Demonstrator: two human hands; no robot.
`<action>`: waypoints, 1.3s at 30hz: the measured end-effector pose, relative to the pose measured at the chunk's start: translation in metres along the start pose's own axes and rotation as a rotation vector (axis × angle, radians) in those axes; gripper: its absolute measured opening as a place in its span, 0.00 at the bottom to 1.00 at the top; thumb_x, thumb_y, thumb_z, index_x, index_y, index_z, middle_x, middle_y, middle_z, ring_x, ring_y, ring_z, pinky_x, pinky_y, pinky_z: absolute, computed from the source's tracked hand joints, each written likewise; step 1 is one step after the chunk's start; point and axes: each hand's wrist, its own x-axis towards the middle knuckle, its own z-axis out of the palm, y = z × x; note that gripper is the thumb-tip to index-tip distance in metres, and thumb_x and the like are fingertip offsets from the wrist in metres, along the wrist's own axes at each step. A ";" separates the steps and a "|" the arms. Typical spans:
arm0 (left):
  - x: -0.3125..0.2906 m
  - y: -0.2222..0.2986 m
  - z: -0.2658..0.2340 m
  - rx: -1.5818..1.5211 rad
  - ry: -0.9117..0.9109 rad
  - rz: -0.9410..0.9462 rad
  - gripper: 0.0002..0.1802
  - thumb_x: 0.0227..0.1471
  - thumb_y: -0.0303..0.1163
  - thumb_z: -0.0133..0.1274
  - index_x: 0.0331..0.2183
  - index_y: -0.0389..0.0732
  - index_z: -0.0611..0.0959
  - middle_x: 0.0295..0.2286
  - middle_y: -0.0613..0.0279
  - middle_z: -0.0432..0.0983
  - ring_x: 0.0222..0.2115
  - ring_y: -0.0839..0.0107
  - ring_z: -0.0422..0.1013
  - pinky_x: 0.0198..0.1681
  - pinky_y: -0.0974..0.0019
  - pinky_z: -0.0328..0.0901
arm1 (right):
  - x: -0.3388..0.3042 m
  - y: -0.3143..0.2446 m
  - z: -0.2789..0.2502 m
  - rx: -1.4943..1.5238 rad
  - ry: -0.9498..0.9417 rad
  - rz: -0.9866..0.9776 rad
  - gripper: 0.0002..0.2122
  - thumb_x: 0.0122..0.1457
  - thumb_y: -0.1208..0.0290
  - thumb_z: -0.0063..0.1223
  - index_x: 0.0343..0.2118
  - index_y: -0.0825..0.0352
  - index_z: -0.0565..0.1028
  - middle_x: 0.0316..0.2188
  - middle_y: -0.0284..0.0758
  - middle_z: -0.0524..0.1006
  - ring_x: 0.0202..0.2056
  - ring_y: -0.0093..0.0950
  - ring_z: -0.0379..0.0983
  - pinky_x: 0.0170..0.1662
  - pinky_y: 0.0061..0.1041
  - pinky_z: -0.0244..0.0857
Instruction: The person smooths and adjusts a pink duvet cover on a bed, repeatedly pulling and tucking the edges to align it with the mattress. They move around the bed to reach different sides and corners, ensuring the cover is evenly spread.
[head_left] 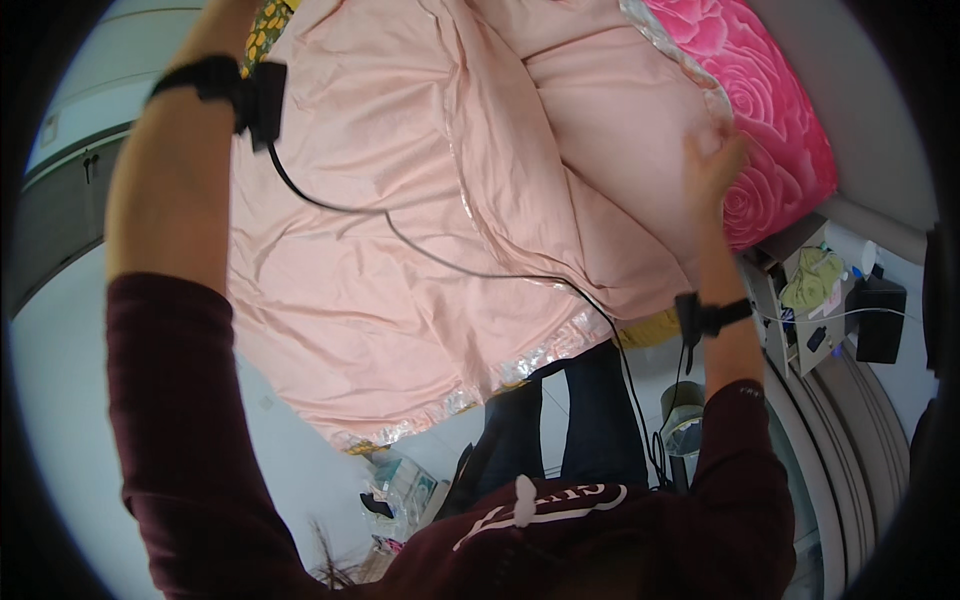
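Pale pink cover [370, 250], creased and silver-edged, lies spread in front of the person, its near edge above 2 dark-trousered legs [605, 410]. Right hand [718, 165] is at its right edge, beside rose-print bedding [775, 90]; fingers blurred, grip cannot be told. Left hand lies beyond the upper edge of view; state cannot be told. 1 black strapped device [267, 105] sits on each forearm.

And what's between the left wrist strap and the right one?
Head view: creased pale pink cloth fills most of that stretch, with a black cable crossing in front of it.
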 end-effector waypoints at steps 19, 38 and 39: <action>-0.188 -0.142 0.251 -0.419 0.001 -0.559 0.12 0.43 0.27 0.52 0.32 0.30 0.75 0.24 0.62 0.71 0.23 0.76 0.66 0.25 0.73 0.62 | -0.180 -0.026 -0.031 0.563 -0.550 0.206 0.01 0.54 0.77 0.44 0.29 0.68 0.67 0.26 0.40 0.68 0.28 0.34 0.65 0.33 0.27 0.59; -0.190 -0.040 0.382 -0.129 -0.321 -0.390 0.13 0.49 0.30 0.51 0.38 0.36 0.75 0.31 0.65 0.73 0.30 0.77 0.67 0.34 0.73 0.63 | 0.001 0.077 -0.019 0.346 -0.410 0.396 0.16 0.46 0.70 0.59 0.36 0.72 0.68 0.29 0.43 0.74 0.32 0.34 0.73 0.35 0.28 0.66; -0.203 -0.044 0.385 -0.134 -0.333 -0.388 0.13 0.50 0.30 0.51 0.39 0.36 0.75 0.31 0.64 0.73 0.31 0.76 0.68 0.35 0.73 0.63 | 0.001 0.075 -0.016 0.268 -0.453 0.396 0.16 0.46 0.70 0.59 0.36 0.72 0.68 0.29 0.43 0.74 0.31 0.35 0.73 0.35 0.28 0.66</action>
